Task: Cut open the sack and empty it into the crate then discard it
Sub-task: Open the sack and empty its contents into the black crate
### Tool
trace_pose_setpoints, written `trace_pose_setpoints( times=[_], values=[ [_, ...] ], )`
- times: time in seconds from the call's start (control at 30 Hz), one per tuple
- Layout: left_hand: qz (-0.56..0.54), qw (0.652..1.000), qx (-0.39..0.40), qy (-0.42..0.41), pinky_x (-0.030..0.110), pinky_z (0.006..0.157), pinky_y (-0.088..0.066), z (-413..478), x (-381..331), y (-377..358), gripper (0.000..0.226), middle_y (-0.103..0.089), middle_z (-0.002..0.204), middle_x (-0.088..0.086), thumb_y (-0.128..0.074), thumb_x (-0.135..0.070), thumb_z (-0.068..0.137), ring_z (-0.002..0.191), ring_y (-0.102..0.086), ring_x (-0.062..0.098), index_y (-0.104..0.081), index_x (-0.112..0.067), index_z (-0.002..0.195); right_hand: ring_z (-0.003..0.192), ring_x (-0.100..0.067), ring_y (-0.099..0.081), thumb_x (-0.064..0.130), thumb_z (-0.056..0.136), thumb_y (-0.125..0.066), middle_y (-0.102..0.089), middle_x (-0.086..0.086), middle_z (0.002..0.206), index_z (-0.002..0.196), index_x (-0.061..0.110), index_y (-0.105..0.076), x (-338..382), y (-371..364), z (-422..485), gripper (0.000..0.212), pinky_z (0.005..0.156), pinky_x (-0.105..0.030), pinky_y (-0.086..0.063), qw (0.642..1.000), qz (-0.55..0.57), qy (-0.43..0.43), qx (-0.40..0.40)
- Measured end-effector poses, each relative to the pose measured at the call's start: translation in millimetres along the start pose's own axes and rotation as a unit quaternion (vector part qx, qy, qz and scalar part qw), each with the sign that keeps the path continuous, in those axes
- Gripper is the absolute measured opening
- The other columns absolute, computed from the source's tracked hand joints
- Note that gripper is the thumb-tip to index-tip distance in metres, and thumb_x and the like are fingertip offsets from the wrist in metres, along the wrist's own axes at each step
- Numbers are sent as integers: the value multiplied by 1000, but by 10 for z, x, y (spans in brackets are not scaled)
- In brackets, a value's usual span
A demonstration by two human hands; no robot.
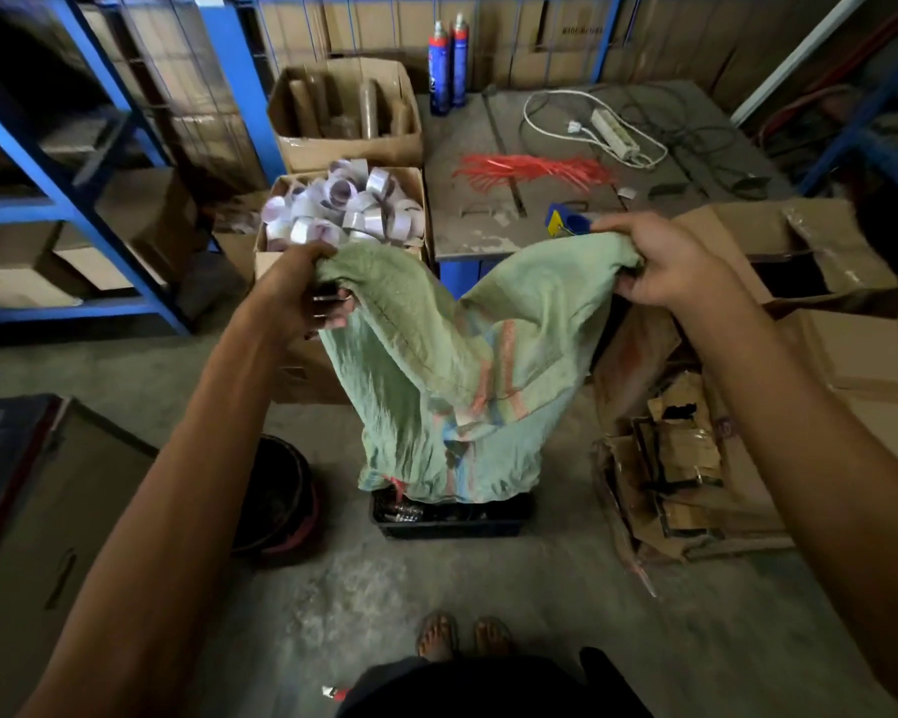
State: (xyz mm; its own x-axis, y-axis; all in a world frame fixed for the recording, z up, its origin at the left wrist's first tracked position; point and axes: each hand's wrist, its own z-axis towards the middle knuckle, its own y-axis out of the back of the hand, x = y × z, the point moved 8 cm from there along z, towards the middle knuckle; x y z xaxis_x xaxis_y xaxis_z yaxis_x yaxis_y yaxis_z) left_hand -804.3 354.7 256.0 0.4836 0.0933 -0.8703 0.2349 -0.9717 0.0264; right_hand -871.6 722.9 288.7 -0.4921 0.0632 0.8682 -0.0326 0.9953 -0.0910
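Sack [452, 365] hangs upside down, mouth dipping into the black crate [452, 523] on the floor, likely so the contents drop straight in. Left hand [302, 292] and right hand [664, 261] each clench a bottom corner, fingers closed on bunched cloth, held high and apart to keep the sack upright and stretched. Left hand may also hold a dark object; cannot tell what.

Sack: pale green woven cloth, limp, creased, faded red and blue stripes. Looks nearly empty. Small dark items show in the crate.
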Motion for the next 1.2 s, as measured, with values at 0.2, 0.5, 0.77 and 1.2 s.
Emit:
trace_pose_setpoints(
  times=[0.2,0.5,0.77,1.2],
  values=[
    [3,1000,2,20,29,61,-45,-82,-203,305,33,-53,64,5,-49,-45,90,52,-56,23,-63,-18,77,52,-4,-67,21,98,-49,-68,9,56,67,17,-73,241,287,-168,40,53,-18,-57,999,34,11,-3],
    [194,967,119,118,30,62,-47,-263,25,193,31,-38,67,6,-51,-43,74,56,-43,23,-54,-12,77,59,-6,-65,26,96,-54,-66,1,83,85,23,-64,-4,559,-195,15,53,-22,-55,991,-118,-41,-52],
    [462,886,-36,15,35,67,-51,-316,-304,325,30,-54,95,14,-58,-39,94,75,-54,26,-63,-13,108,79,-25,-51,34,82,-79,-56,-13,101,100,1,-59,326,756,-341,42,68,-36,-43,871,-462,19,-164],
    [163,951,32,-260,26,86,-53,-607,-775,-407,39,-74,120,12,-60,-33,96,110,-68,28,-70,-4,120,84,-18,-66,35,82,-77,-70,-4,101,110,14,-70,712,169,-408,36,65,-28,-50,940,-321,110,-38]
  ],
)
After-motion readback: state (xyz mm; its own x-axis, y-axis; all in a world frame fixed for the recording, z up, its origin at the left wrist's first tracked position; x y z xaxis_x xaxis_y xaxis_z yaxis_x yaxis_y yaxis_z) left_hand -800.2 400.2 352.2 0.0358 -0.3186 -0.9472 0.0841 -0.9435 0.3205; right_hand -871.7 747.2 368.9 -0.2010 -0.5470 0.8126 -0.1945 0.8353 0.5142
